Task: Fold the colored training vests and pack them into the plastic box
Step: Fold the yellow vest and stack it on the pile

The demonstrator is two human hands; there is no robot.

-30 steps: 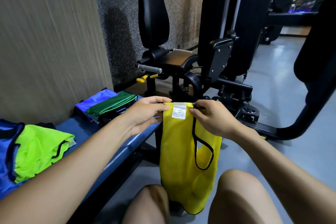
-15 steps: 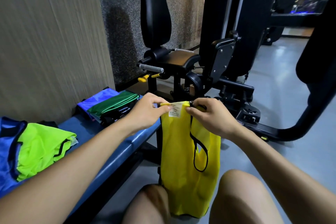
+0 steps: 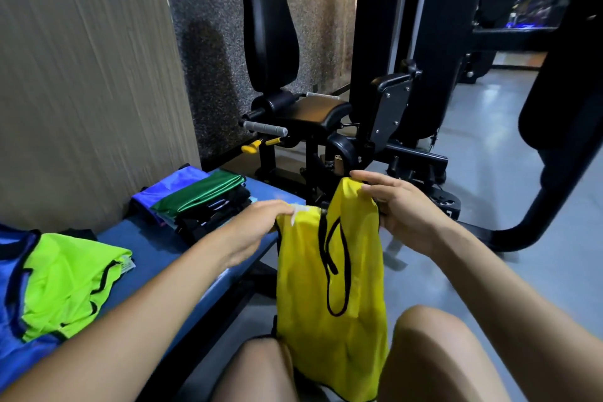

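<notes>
A yellow training vest (image 3: 329, 274) with black trim hangs at the centre of the view, between the person's bare knees at 6 o'clock. The left hand (image 3: 253, 232) pinches the vest's upper left edge, just beside a small white label, though the fingertips are blurred. The right hand (image 3: 396, 206) grips the upper right corner, its fingers curled over bunched fabric and raised a little higher than the left.

A blue padded counter (image 3: 153, 245) runs from 9 o'clock toward the centre. On it, at 8 o'clock, a lime green vest (image 3: 68, 284) lies on top of a blue vest (image 3: 13, 336). Farther along, at 10 o'clock, sits a stack of folded vests (image 3: 195, 199), green and blue on top of darker ones.

A black gym machine (image 3: 326, 108) with a padded seat and backrest stands at 12 o'clock on the grey floor (image 3: 489, 173).
</notes>
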